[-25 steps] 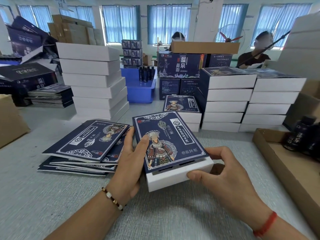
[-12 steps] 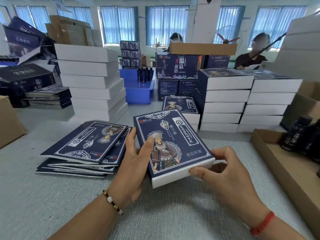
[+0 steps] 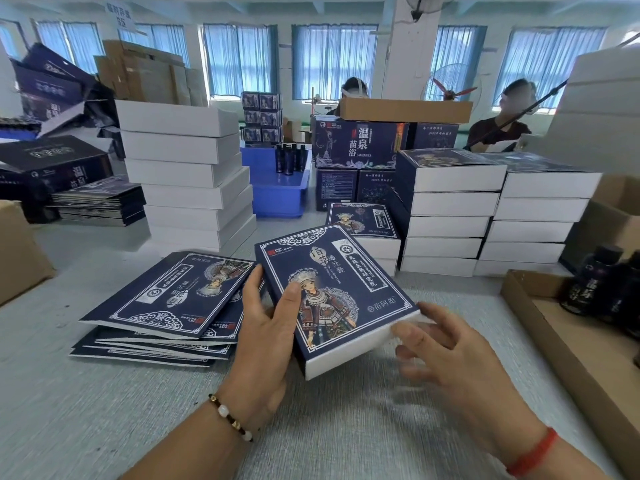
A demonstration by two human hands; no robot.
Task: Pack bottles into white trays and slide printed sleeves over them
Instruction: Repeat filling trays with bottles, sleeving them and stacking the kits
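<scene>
1. Fingers (image 3: 254, 289) of the left hand (image 3: 266, 334) curl round the sleeved tray (image 3: 337, 296), thumb on its printed top.
2. Right hand (image 3: 446, 355) fingers are loosely spread and blurred beside the tray's near right corner; contact cannot be told.
3. Sleeved tray is tilted above the tabletop (image 3: 104, 410), near its front edge.
4. Flat printed sleeves (image 3: 166, 299) lie stacked just left.
5. Dark bottles (image 3: 595, 282) stand in a cardboard box (image 3: 561, 341) at the right edge.

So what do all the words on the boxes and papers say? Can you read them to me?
"通元套" and "苗阿姐": on the sleeved box that the left hand holds.
"温泉" and "苗浴": on the big dark carton at the back.
"温": on the dark carton at far left, the rest unclear.
Too small or blurred: the sleeved box's fine print, the upside-down flat sleeves, the bottle labels, the hanging sign.
</scene>
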